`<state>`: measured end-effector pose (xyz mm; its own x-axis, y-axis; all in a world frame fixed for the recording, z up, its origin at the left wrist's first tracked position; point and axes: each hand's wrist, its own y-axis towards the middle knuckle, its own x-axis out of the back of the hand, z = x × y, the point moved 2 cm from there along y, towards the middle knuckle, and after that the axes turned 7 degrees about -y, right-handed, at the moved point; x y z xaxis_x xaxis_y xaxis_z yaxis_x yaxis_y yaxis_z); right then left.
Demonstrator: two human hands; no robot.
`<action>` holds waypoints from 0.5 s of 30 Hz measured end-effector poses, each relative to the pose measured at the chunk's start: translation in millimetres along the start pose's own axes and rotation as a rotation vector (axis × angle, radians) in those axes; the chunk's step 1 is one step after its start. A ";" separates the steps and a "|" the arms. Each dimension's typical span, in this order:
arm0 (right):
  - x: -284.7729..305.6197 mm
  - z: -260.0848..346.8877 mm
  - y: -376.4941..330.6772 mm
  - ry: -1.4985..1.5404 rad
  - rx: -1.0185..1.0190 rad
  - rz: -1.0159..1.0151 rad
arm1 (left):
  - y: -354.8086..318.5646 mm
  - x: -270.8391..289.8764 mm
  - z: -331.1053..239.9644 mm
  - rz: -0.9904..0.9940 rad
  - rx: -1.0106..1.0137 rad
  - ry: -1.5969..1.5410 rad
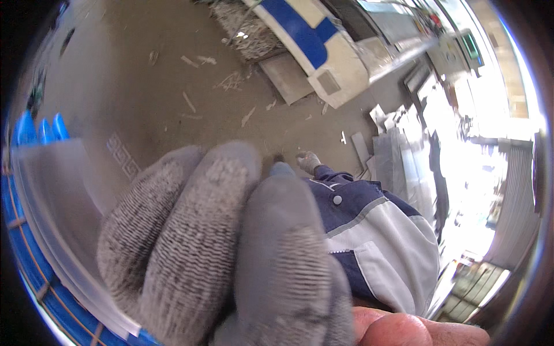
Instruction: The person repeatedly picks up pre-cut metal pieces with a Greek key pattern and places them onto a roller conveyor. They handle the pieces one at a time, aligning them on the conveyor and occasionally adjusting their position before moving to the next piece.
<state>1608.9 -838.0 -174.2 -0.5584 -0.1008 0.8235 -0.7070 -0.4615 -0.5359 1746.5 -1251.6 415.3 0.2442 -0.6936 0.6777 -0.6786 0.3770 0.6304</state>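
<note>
A grey-gloved hand (225, 248) fills the lower centre, nearest the camera, fingers bunched together; whether it grips anything cannot be told. Just beside it, left of frame, is a translucent sheet (63, 190). Pale blocky marks (123, 155) near its edge are too blurred to read. The farther gloved hand (309, 161), at centre, is too small to judge. The upper-centre machine (352, 63) bears a plain blue shape on white.

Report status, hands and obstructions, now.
Near gloved hand blocking much of view, grip unclear. Far gloved hand too small to read. Grey-and-navy jacket beside near hand. Pale scraps littering floor.
</note>
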 end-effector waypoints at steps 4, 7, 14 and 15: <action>-1.3 -70.0 -9.2 0.354 -0.021 -0.163 | 108.8 -112.2 10.7 -0.113 -0.232 0.003; 11.7 -136.9 -35.5 0.512 -0.091 -0.237 | 188.5 -259.5 50.5 -0.082 -0.205 -0.071; 81.3 -348.3 -85.8 0.679 -0.480 -0.334 | 247.3 -607.8 165.1 0.230 0.595 -0.232; 92.0 -376.6 -86.3 0.626 -0.558 -0.333 | 252.0 -644.2 177.4 0.205 0.566 -0.269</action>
<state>1455.1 -475.5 -122.4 -0.3061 0.5351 0.7873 -0.8911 0.1299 -0.4348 1295.3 -818.6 70.4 -0.0604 -0.7993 0.5978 -0.9704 0.1874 0.1525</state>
